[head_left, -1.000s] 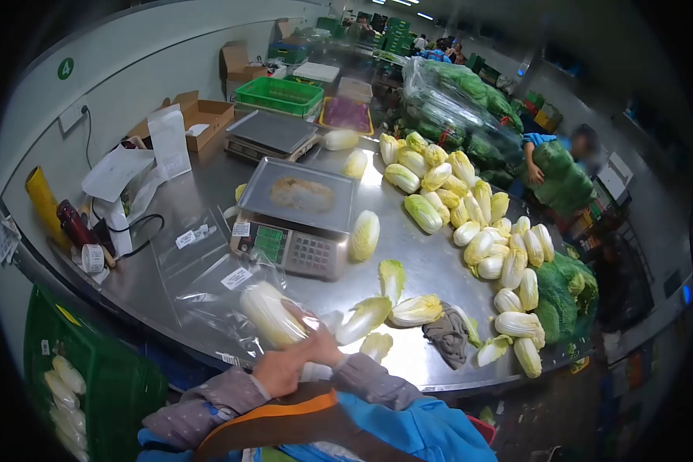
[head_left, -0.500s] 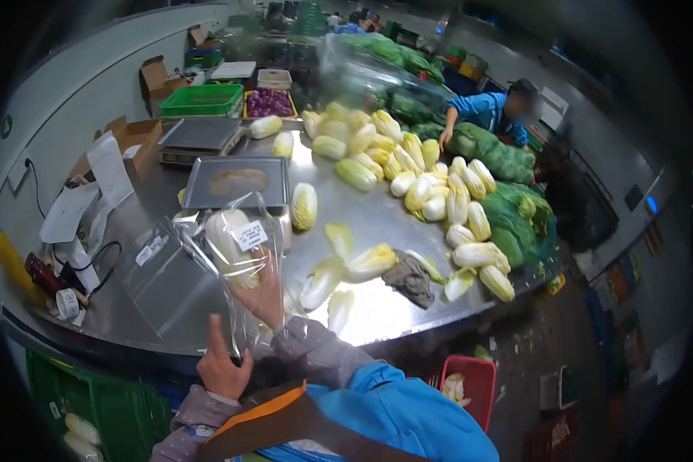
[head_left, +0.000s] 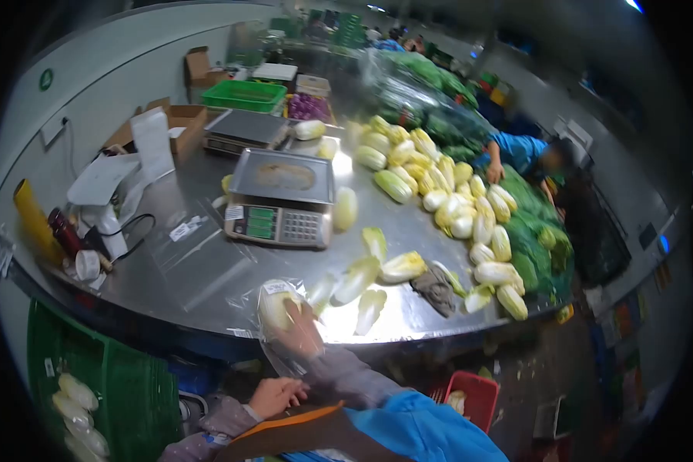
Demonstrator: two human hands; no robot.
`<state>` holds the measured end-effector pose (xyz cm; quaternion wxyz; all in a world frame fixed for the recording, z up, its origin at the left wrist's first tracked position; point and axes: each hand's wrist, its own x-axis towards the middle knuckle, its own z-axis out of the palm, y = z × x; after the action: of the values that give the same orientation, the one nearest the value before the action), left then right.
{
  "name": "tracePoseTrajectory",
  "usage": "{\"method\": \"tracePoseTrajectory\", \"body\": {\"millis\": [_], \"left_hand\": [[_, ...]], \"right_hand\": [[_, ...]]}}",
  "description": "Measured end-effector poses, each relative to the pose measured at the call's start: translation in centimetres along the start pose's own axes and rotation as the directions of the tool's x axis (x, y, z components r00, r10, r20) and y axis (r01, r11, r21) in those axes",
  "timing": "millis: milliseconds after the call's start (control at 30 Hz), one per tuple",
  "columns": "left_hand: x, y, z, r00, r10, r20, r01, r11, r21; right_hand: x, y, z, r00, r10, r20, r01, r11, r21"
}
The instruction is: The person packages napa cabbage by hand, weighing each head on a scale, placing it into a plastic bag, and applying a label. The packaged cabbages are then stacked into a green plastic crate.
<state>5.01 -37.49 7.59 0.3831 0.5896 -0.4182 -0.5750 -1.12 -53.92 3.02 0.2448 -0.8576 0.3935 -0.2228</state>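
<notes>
The table ends short of the left hand (grip cannot be told); at that edge the right hand clasps the bagged cabbage. Scale stands beyond, leaves and rag rightward.

A white 4 stood on the round green sign on the wall; the white label on the bagged cabbage bore print too small to read; so did the stickers on the table and the tag on the green crate; figures on the green display and keypad of the scale were too blurred to make out.
</notes>
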Motion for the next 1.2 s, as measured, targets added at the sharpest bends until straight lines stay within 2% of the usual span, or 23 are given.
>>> {"method": "tracePoseTrajectory", "body": {"millis": [33, 100, 167, 233, 300, 467, 500, 533, 600, 633, 667, 700, 733, 767, 800, 833, 867, 900, 967, 1033, 1100, 1167, 1200], "left_hand": [[-0.6, -1.3, 0.0, 0.999, 0.042, 0.02, -0.041, 0.998, -0.051], [-2.1, -1.3, -0.2, 0.996, 0.091, -0.023, -0.092, 0.995, -0.026], [-3.0, -1.6, -0.8, 0.969, 0.232, -0.082, -0.214, 0.959, 0.184], [-3.8, -1.4, -1.2, 0.983, 0.136, -0.126, -0.086, 0.938, 0.336], [-4.0, -2.8, -1.4, 0.983, 0.128, -0.132, -0.055, 0.89, 0.452], [-5.7, -2.7, -1.6, 0.983, 0.047, -0.176, 0.027, 0.917, 0.397], [-6.2, -0.7, -1.7, 0.95, 0.181, -0.255, -0.072, 0.92, 0.386], [-5.0, 2.1, -1.1, 0.766, 0.411, -0.494, 0.14, 0.644, 0.752], [-1.4, 4.7, -2.9, 0.766, 0.64, 0.056, -0.306, 0.286, 0.908], [4.2, -2.4, -3.4, 0.701, 0.684, 0.2, -0.487, 0.254, 0.836], [3.6, -0.9, -3.2, 0.815, 0.513, 0.269, -0.443, 0.252, 0.86], [3.6, 0.8, -3.8, 0.892, 0.313, 0.326, -0.409, 0.254, 0.876], [3.3, -0.4, -4.7, 0.881, 0.373, 0.291, -0.438, 0.41, 0.8], [2.8, -1.5, -5.6, 0.867, 0.435, 0.244, -0.466, 0.534, 0.705], [2.0, -1.6, -6.0, 0.871, 0.448, 0.203, -0.464, 0.611, 0.641], [1.2, -0.9, -6.4, 0.869, 0.467, 0.162, -0.467, 0.668, 0.58], [1.1, -0.6, -6.7, 0.858, 0.484, 0.175, -0.497, 0.691, 0.525], [0.9, -0.4, -6.8, 0.861, 0.481, 0.165, -0.49, 0.697, 0.523], [0.9, 0.2, -7.2, 0.889, 0.426, 0.166, -0.454, 0.779, 0.432], [0.6, -0.1, -7.3, 0.896, 0.425, 0.128, -0.439, 0.808, 0.394], [0.7, 0.1, -7.5, 0.887, 0.444, 0.128, -0.46, 0.816, 0.351], [1.0, -0.1, -7.0, 0.918, 0.397, 0.004, -0.386, 0.89, 0.242], [1.4, -0.4, -6.8, 0.936, 0.333, -0.111, -0.321, 0.941, 0.111]], "right_hand": [[-0.7, 1.3, 0.3, 0.982, -0.189, -0.01, 0.189, 0.982, 0.002], [-3.5, -1.9, -4.7, 0.938, -0.338, 0.071, 0.34, 0.94, -0.011], [-5.3, -3.2, -7.6, 0.862, -0.366, 0.351, 0.291, 0.924, 0.249], [-6.7, -4.5, -8.5, 0.768, -0.419, 0.484, 0.246, 0.891, 0.381], [-7.6, -5.1, -7.4, 0.733, -0.442, 0.516, 0.2, 0.866, 0.458], [-8.5, -6.5, -6.9, 0.701, -0.466, 0.539, 0.23, 0.864, 0.448], [-8.6, -6.6, -7.1, 0.704, -0.447, 0.552, 0.221, 0.877, 0.427], [-8.2, -6.5, -7.3, 0.701, -0.488, 0.52, 0.245, 0.85, 0.466], [-7.2, -7.4, -9.4, 0.702, -0.495, 0.512, 0.198, 0.826, 0.527], [-6.4, -7.4, -10.9, 0.728, -0.566, 0.388, 0.283, 0.763, 0.582], [-5.4, -7.5, -15.7, 0.559, -0.149, 0.815, -0.271, 0.897, 0.35], [-7.3, -3.2, -18.3, 0.675, -0.639, 0.37, 0.076, 0.559, 0.825], [-9.2, 0.8, -20.2, 0.575, -0.771, -0.276, 0.42, -0.012, 0.908], [-10.5, 3.5, -21.0, 0.6, -0.762, -0.245, 0.365, -0.012, 0.931], [-11.2, 5.8, -22.0, 0.741, -0.662, 0.112, 0.255, 0.431, 0.865], [-11.5, 7.6, -22.7, 0.815, -0.422, 0.396, 0.106, 0.781, 0.615], [-11.9, 9.2, -23.1, 0.83, -0.087, 0.551, -0.054, 0.971, 0.233], [-12.1, 9.9, -23.0, 0.79, 0.276, 0.547, -0.197, 0.96, -0.199], [-12.3, 10.7, -20.7, 0.788, -0.019, 0.615, 0.242, 0.929, -0.281], [-11.0, 8.2, -16.1, 0.942, 0.008, 0.334, -0.092, 0.967, 0.237], [-6.9, 2.8, -14.6, 0.889, -0.393, 0.233, 0.412, 0.91, -0.039], [-3.8, -1.2, -12.1, 0.839, -0.537, 0.09, 0.495, 0.821, 0.283], [-2.7, -1.0, -10.7, 0.888, -0.369, 0.276, 0.226, 0.87, 0.438]]}}
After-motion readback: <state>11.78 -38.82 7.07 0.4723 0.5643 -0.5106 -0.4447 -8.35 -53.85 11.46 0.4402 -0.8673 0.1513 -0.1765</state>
